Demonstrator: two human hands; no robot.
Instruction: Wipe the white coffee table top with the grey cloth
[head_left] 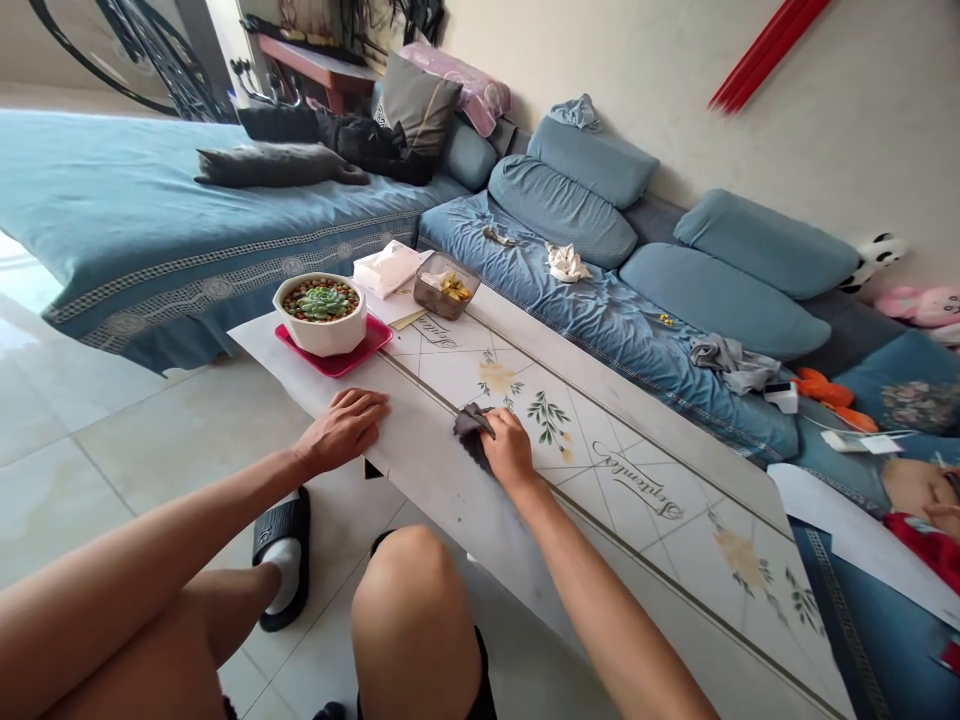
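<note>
My left hand (341, 430) lies flat on the near edge of a long low table (637, 450), which has a white marble-look top printed with leaves and script. It holds nothing. My right hand (510, 450) presses a dark grey cloth (471, 435) onto the tabletop, a short way to the right of my left hand. Part of the cloth is hidden under my fingers. The nearest object to my left hand is a succulent in a white pot (321, 314), standing on a red square tray (334, 345).
Farther along the table are a tissue packet (386, 268) and a small dark container of snacks (446, 285). A blue sofa with cushions and scattered clothes runs along the table's far side. A blue-covered bed lies behind. My knees and a black slipper are below.
</note>
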